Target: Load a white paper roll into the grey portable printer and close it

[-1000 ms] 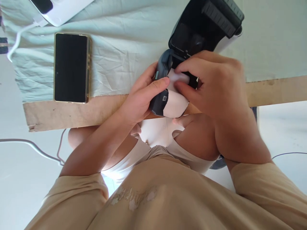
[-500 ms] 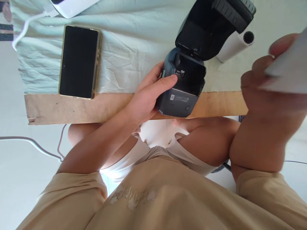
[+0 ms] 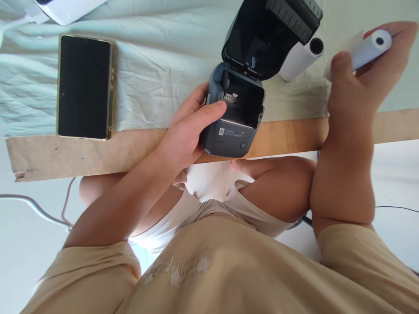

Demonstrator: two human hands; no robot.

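My left hand (image 3: 190,126) grips the left side of a dark portable label printer (image 3: 229,139), its thumb over the edge of the paper bay. The printer's black lid (image 3: 262,39) is swung up and back, and the bay shows a small printed sticker inside but no roll. On the right, my right hand (image 3: 363,83) holds a small white paper roll (image 3: 369,50) with its hollow core facing me; some fingers are hidden behind it. Just behind the printer lies a larger white cylinder (image 3: 299,61) with a dark round end.
A tablet or phone in a gold-edged case (image 3: 85,87) lies on the pale green cloth (image 3: 157,65) at left. At the top left are a white device (image 3: 72,8) and its cable. The table's bare wooden edge (image 3: 81,152) runs in front of my knees.
My right hand has turned and moved over the cloth, bringing the paper roll's end into view. The left hand still grips the printer. The whole view has shifted slightly.
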